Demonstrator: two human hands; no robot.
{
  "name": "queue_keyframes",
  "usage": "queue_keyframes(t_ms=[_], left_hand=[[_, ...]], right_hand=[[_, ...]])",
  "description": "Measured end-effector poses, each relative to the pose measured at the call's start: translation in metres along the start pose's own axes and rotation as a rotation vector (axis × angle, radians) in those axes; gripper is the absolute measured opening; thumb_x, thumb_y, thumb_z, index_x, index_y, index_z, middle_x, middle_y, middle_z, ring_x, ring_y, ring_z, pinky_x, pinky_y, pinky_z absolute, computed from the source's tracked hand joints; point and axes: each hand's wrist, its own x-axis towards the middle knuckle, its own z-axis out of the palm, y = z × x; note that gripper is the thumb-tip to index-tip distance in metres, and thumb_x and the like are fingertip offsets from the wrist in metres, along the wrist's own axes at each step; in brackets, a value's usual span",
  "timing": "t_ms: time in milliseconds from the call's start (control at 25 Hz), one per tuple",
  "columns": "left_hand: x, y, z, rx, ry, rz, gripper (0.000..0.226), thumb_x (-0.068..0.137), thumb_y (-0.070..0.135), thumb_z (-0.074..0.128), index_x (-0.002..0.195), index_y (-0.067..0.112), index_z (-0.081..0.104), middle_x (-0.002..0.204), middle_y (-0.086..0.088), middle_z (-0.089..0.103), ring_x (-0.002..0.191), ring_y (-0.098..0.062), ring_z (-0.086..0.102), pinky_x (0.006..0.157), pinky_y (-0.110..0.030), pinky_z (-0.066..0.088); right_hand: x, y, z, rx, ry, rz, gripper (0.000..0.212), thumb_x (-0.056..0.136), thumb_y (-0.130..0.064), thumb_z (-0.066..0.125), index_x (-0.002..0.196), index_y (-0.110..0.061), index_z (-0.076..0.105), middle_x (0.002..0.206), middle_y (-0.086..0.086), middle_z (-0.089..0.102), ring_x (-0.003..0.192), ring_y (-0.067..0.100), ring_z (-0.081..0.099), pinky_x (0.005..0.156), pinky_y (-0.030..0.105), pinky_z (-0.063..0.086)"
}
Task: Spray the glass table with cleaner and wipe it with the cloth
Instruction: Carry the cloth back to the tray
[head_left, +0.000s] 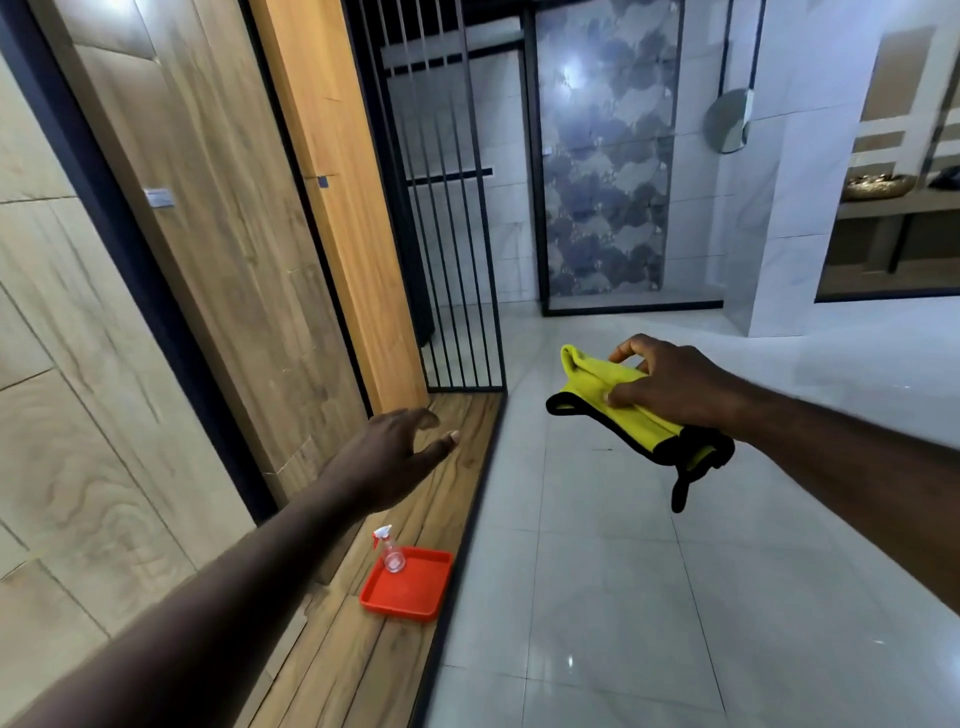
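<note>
1. Closest to me, a red tray (415, 592) sits on the wood-plank strip (358, 665) at the foot of the left wall, just beside the strip's dark edge.
2. The clear spray bottle (390, 552) stands upright in the tray's far left corner, with nothing touching it.
3. My left hand (395, 452) is stretched forward above the planks, well clear of the bottle. Its fingers are spread and gently curved, and it holds nothing.
4. My right hand (670, 387) hangs over the glossy tiled floor (623, 623). Thumb and fingers pinch the folded yellow cloth (623, 410), and its black-edged end droops below the wrist.
5. Beyond the hands, a black barred grille (447, 208) rises at the far end of the planks.
6. Farthest off, a blue-grey patterned wall panel (602, 156) stands with a round mirror (727, 122) to its right.
</note>
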Motion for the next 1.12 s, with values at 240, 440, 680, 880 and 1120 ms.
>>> queue_keyframes(t_ms=[240,440,680,880,1120], left_hand=[[0.101,-0.087,0.022,-0.068,0.034,-0.142,0.057,0.097,0.065,0.047,0.134,0.022,0.057,0.135,-0.002,0.061,0.115,-0.015,0.06,0.089,-0.038,0.055],[0.178,-0.185,0.055,-0.084,0.063,-0.229,0.061,0.095,0.068,0.047,0.131,0.019,0.06,0.129,-0.003,0.065,0.108,-0.016,0.062,0.086,-0.04,0.056],[0.274,-0.298,0.084,-0.101,-0.003,-0.316,0.057,0.096,0.069,0.047,0.129,0.024,0.061,0.126,0.002,0.065,0.105,-0.015,0.062,0.088,-0.039,0.055],[0.351,-0.363,0.116,-0.137,-0.063,-0.408,0.061,0.095,0.07,0.047,0.128,0.02,0.064,0.125,0.002,0.068,0.106,-0.014,0.063,0.087,-0.032,0.052],[0.411,-0.409,0.18,-0.159,-0.094,-0.612,0.057,0.099,0.062,0.05,0.132,0.017,0.063,0.129,0.0,0.068,0.11,-0.014,0.063,0.082,-0.028,0.045]], right_hand=[[0.153,-0.001,0.065,0.043,-0.059,-0.02,0.047,0.084,-0.038,0.084,0.127,-0.034,0.064,0.118,0.005,0.072,0.102,0.024,0.067,0.08,0.032,0.05],[0.28,-0.02,0.15,0.057,-0.167,-0.08,0.044,0.085,-0.037,0.083,0.124,-0.037,0.064,0.111,0.001,0.071,0.094,0.017,0.065,0.068,0.024,0.043],[0.418,-0.047,0.241,0.045,-0.317,-0.052,0.05,0.087,-0.037,0.083,0.131,-0.035,0.061,0.121,0.003,0.069,0.103,0.022,0.065,0.071,0.026,0.044],[0.515,-0.038,0.302,0.062,-0.467,-0.027,0.05,0.085,-0.038,0.085,0.129,-0.037,0.062,0.117,0.002,0.071,0.1,0.02,0.067,0.072,0.023,0.046],[0.639,-0.011,0.383,0.115,-0.675,0.007,0.048,0.082,-0.039,0.086,0.124,-0.036,0.063,0.111,0.001,0.071,0.096,0.017,0.067,0.069,0.027,0.046]])
